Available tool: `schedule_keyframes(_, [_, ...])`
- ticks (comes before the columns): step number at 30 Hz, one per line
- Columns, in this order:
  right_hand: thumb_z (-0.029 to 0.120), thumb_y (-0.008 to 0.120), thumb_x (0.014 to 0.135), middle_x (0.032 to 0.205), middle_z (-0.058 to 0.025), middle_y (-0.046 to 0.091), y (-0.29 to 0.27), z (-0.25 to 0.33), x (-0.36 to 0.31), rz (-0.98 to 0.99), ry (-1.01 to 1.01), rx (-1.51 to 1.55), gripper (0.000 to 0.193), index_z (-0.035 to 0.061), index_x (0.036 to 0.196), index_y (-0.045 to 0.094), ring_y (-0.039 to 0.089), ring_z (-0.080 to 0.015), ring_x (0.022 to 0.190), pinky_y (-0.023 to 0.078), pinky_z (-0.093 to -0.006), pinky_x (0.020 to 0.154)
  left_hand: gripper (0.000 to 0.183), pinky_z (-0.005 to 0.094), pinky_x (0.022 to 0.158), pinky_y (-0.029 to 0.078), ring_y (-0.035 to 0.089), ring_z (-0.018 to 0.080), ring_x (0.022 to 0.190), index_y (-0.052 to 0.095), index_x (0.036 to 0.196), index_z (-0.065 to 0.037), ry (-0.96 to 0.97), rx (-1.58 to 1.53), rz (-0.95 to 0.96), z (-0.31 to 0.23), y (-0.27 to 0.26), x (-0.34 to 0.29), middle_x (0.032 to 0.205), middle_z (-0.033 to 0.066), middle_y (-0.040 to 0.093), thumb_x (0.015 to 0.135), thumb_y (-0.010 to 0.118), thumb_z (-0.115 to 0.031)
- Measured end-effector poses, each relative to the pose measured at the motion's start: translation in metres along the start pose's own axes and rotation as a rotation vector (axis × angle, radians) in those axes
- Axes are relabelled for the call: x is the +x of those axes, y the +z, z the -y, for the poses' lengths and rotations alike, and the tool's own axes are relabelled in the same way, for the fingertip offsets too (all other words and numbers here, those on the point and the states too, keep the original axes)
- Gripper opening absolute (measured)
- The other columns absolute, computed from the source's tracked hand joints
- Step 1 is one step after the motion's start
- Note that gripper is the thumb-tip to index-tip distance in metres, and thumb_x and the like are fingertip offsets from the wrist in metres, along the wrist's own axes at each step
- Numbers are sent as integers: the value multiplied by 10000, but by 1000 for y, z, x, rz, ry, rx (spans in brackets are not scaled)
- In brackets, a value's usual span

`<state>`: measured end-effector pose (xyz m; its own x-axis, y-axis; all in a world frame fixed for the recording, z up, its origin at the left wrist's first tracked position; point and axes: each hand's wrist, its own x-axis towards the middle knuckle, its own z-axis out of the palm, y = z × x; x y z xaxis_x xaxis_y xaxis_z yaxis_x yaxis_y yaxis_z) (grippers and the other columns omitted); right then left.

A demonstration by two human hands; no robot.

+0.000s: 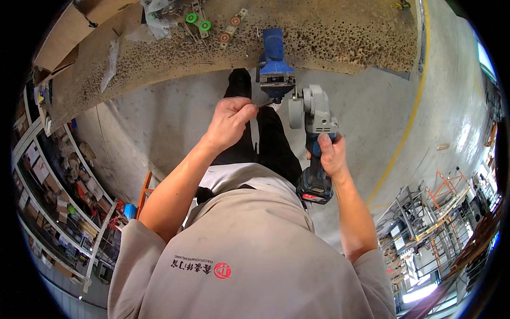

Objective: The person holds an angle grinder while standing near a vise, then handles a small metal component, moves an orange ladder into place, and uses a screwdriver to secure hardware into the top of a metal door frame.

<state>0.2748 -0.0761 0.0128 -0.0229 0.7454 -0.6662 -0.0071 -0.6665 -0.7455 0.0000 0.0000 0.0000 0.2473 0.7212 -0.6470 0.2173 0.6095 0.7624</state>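
A blue bench vise is fixed at the near edge of the workbench, straight ahead of me. My left hand is closed round the end of a thin dark bar, the vise handle, which runs to the near end of the vise. My right hand grips the body of a cordless angle grinder, thumb on top. The grinder's head points away from me, with its disc seen nearly edge-on close to the right side of the vise. Whether anything sits between the jaws I cannot tell.
The pitted, worn workbench curves across the far side. Green rollers, metal strips with orange rings and clear plastic bags lie on it. Loaded shelving stands at left, metal racks at right. A yellow line crosses the floor.
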Motion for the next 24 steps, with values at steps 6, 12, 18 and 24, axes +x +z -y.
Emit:
schedule_keyframes(6, [571, 621, 892, 659, -73, 620, 3, 1, 0, -25, 19, 19, 591, -19, 876, 612, 604, -155, 536, 487, -294, 520, 269, 259, 528, 340, 410, 70, 598, 561, 698, -21, 37, 1, -3, 2, 0, 1, 630, -38, 454, 902, 561, -196])
schedule_keyframes(12, [562, 613, 901, 660, -74, 614, -2, 1, -1, 7, 38, 9, 580, -17, 868, 602, 598, -154, 529, 483, -292, 513, 271, 260, 530, 341, 413, 75, 596, 563, 700, -21, 23, 15, -2, 2, -1, -1, 632, -31, 466, 905, 554, -198])
schedule_keyframes(18, [558, 615, 902, 655, -71, 606, -5, -5, 3, -14, 69, 11, 573, -14, 861, 594, 599, -155, 527, 484, -293, 503, 272, 258, 534, 341, 415, 76, 603, 567, 701, -21, 25, 5, 13, 2, -1, 1, 638, -29, 468, 906, 553, -199])
schedule_keyframes(24, [574, 618, 895, 656, -74, 604, -7, -4, 1, 6, 77, 15, 591, -16, 858, 594, 599, -158, 524, 488, -291, 506, 277, 257, 536, 338, 415, 76, 606, 565, 700, -17, 8, 19, -9, 1, 0, -1, 641, -27, 468, 905, 558, -202])
